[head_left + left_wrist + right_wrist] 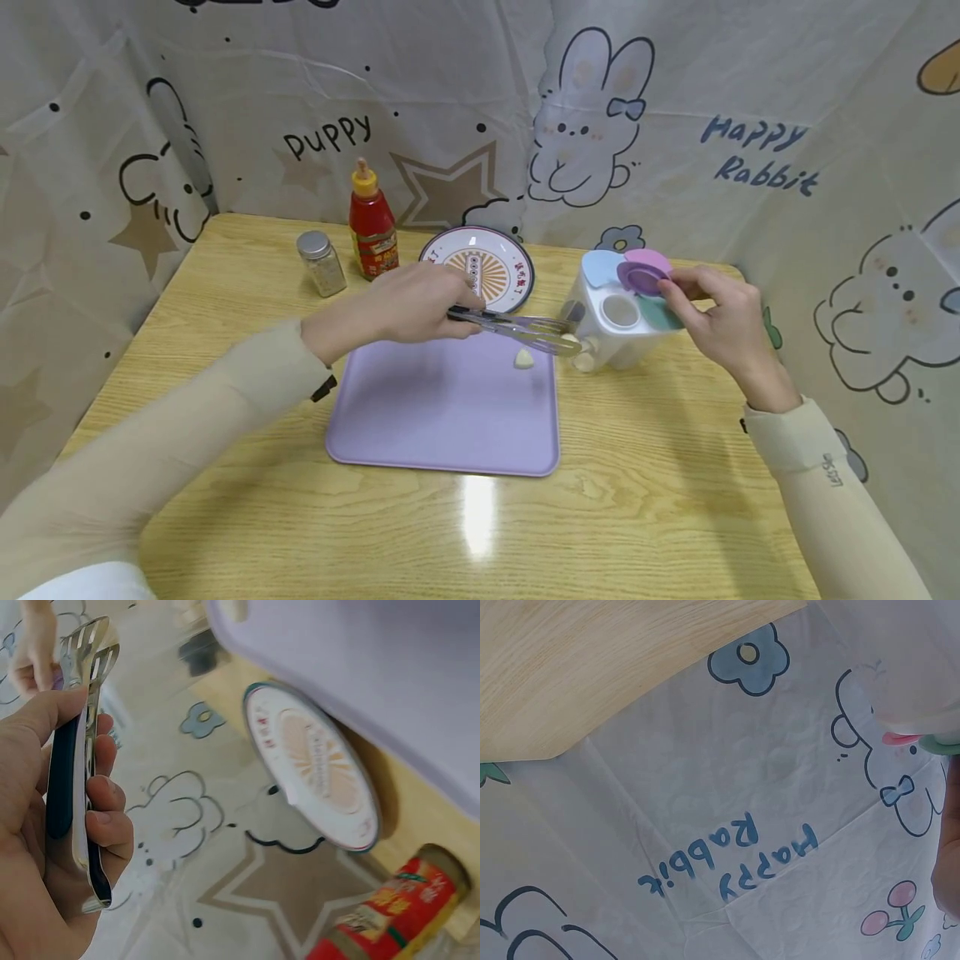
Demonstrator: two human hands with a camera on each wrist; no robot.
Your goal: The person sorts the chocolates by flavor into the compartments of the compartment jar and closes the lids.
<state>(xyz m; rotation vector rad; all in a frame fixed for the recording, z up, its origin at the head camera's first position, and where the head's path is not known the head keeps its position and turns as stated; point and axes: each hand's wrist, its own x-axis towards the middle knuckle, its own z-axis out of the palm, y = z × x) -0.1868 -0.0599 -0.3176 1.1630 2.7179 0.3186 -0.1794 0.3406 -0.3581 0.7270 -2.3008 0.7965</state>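
My left hand (423,304) grips a pair of metal tongs (525,327) with dark handles; their slotted ends point right. Those ends overlap pale round pieces (585,360) at the front of a white container (633,344), and whether they hold one I cannot tell. With thumb and fingers my right hand (716,321) pinches a purple lid (643,277), raised beside a round opening (621,311) in the container's top. Blue (602,267), pink and green lids surround it. A small pale piece, perhaps a garlic clove (523,359), lies on a lilac tray (442,408).
Behind the tray a round patterned plate (510,271) stands tilted. To its left are a red sauce bottle (372,221) with a yellow cap and a seasoning jar (322,265) with a grey lid. Printed cloth (442,108) hangs around the wooden table (637,492).
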